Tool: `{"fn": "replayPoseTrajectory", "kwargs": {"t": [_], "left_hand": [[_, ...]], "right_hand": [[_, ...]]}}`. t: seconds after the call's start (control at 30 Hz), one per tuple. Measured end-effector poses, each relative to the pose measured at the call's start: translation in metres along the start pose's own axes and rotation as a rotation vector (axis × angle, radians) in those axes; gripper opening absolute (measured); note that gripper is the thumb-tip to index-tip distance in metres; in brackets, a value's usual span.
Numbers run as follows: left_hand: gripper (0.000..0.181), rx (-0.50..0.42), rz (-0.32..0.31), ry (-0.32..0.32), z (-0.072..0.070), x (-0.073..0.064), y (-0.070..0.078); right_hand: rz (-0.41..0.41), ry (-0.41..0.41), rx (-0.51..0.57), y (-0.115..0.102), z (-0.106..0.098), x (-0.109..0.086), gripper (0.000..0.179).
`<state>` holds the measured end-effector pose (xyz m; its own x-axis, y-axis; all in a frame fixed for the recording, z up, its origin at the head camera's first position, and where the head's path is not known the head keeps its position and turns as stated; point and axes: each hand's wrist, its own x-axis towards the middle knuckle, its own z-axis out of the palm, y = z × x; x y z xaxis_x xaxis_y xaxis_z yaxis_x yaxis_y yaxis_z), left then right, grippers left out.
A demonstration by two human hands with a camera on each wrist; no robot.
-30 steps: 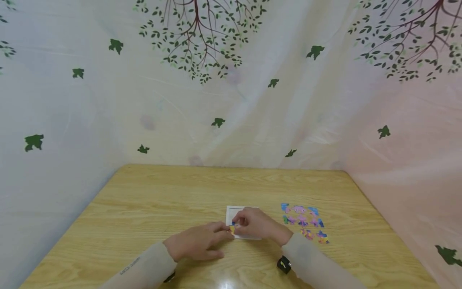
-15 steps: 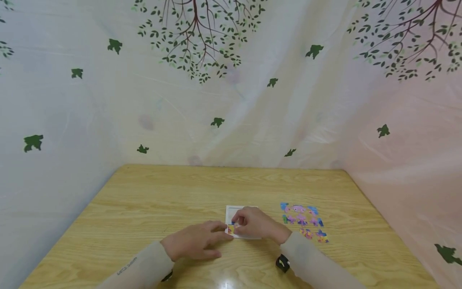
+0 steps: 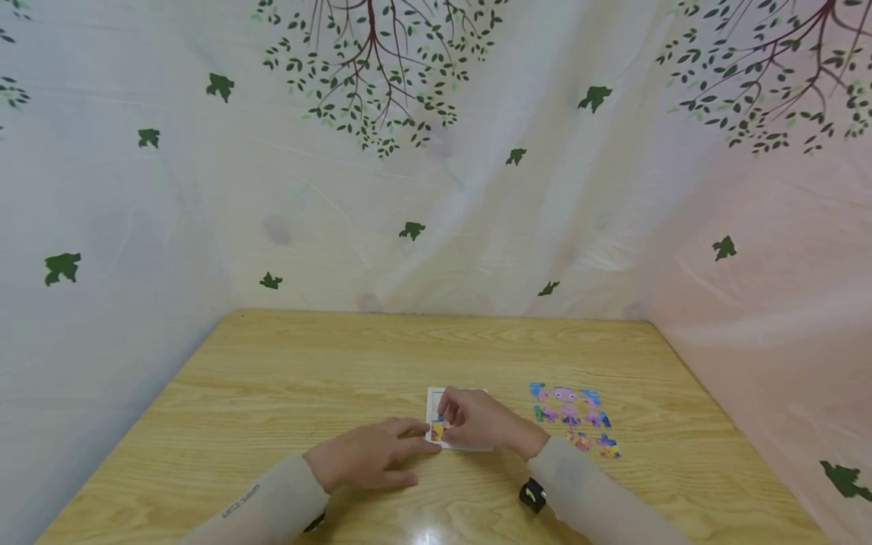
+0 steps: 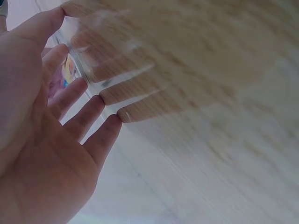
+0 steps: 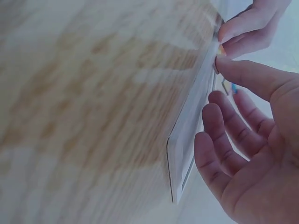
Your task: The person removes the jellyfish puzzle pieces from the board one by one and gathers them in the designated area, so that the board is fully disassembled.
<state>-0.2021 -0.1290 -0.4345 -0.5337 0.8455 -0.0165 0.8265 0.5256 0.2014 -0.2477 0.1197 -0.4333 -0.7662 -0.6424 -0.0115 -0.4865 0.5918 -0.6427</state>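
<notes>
A small white puzzle tray (image 3: 433, 403) lies on the wooden table, partly covered by my right hand (image 3: 485, 420). Yellow and blue jigsaw pieces (image 3: 437, 431) show at its near left corner. My right thumb and index finger pinch a jigsaw piece there; in the right wrist view only its thin edge (image 5: 226, 87) shows, and the other fingers are bent above the tray. My left hand (image 3: 368, 454) lies at the tray's left side with fingers extended, their tips at its near left corner. In the left wrist view, that hand's fingertips (image 4: 112, 122) meet the glossy tabletop.
Right of the tray, several loose pink, blue and yellow jigsaw pieces (image 3: 571, 409) lie in rows on the table (image 3: 306, 363). A pale curtain (image 3: 341, 227) with leaf prints encloses the table's back and sides.
The right index finger has lifted slightly, showing more of the yellow and blue pieces. The left hand shifted slightly left at first, then stayed in place.
</notes>
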Motion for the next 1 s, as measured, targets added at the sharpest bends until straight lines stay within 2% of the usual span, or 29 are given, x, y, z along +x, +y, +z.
{"fn": "replayPoseTrajectory", "kwargs": {"t": [0.27, 0.47, 0.83, 1.0], "left_hand": [[0.049, 0.023, 0.017, 0.023, 0.002, 0.000, -0.002], [0.049, 0.010, 0.007, 0.019, 0.002, 0.000, -0.002], [0.050, -0.020, -0.040, -0.013, -0.002, 0.001, 0.002], [0.050, -0.054, -0.055, -0.030, -0.004, 0.000, 0.003]], "right_hand": [[-0.070, -0.008, 0.035, 0.007, -0.002, 0.001, 0.019], [-0.054, -0.033, 0.068, 0.018, -0.011, -0.008, 0.017], [-0.082, -0.029, 0.127, 0.055, -0.041, -0.046, 0.017], [-0.052, -0.016, 0.143, 0.068, -0.055, -0.068, 0.017]]}}
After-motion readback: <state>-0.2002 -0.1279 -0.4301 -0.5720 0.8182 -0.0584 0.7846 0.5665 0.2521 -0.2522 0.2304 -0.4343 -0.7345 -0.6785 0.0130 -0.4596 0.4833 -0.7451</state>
